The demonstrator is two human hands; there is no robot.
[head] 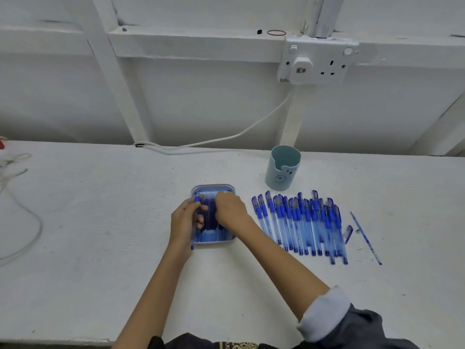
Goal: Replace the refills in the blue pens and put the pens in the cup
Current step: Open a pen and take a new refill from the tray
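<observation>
With a clear blue pen (197,199) clasped in the left grip (183,220), one thin refill (210,212) should be drawn singly from the shallow blue tray (214,187) by the right grip (230,209), its closure not discernible.

Looks like a plain workshop or utility room. Rough white-painted bench (100,210), scuffed and speckled. White-painted wall behind it with exposed framing struts (113,71). Surface-mounted double socket (327,69) under a conduit (324,13), white plug (302,66) in it, cable (226,138) trailing down to the bench's back edge. Batch of blue pens (299,222) laid in a row.
</observation>
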